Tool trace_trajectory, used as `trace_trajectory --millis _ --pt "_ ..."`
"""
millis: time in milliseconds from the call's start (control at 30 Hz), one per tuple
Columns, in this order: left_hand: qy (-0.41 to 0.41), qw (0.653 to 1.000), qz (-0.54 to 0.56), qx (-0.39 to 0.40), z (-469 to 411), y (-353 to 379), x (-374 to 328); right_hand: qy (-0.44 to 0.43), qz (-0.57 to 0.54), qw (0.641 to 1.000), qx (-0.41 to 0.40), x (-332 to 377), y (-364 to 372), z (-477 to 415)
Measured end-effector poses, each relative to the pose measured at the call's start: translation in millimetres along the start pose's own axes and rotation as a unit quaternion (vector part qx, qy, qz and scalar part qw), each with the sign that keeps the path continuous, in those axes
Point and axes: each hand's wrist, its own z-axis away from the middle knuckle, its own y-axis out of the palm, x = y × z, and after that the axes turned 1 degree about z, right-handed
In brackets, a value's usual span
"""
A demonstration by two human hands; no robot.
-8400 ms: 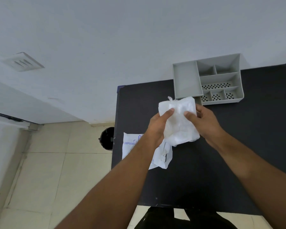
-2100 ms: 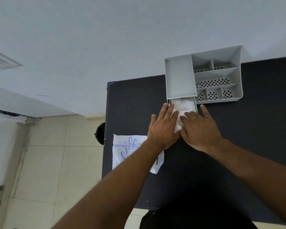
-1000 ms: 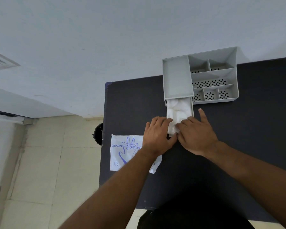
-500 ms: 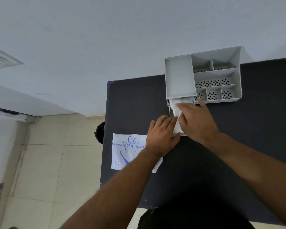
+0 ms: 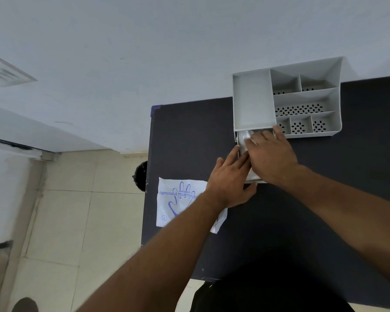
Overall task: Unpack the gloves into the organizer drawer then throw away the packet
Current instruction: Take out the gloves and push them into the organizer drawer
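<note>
The grey organizer (image 5: 252, 100) stands at the back of the black table (image 5: 338, 176). Its drawer (image 5: 256, 180) is pulled out toward me beneath the large left compartment. White plastic gloves (image 5: 243, 138) lie inside the drawer, mostly hidden. My right hand (image 5: 273, 158) lies flat on the gloves with its fingers spread, fingertips at the drawer's mouth. My left hand (image 5: 229, 181) rests flat at the drawer's front left corner, fingers along its side and thumb by its front. The white packet (image 5: 178, 203) with blue print lies on the table's left side, partly under my left forearm.
A black bin (image 5: 141, 175) stands on the tiled floor just beyond the table's left edge, level with the packet. The organizer's back meets a white wall. Its right compartments have perforated floors and hold nothing I can see.
My right hand has slid forward over the gloves toward the drawer's mouth. My left hand has shifted slightly to the drawer's front left corner. Less of the gloves shows now.
</note>
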Motion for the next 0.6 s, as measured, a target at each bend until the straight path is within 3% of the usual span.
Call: trace_trajectory --millis 333,600 --pt "-0.049 0.995 -0.024 -0.083 -10 -3 13 0.013 0.004 1.000 0.023 -3 4 -1" --pt "-0.078 0.990 -0.120 0.006 -25 -6 11 0.028 -0.045 0.998 -0.025 -1 10 8"
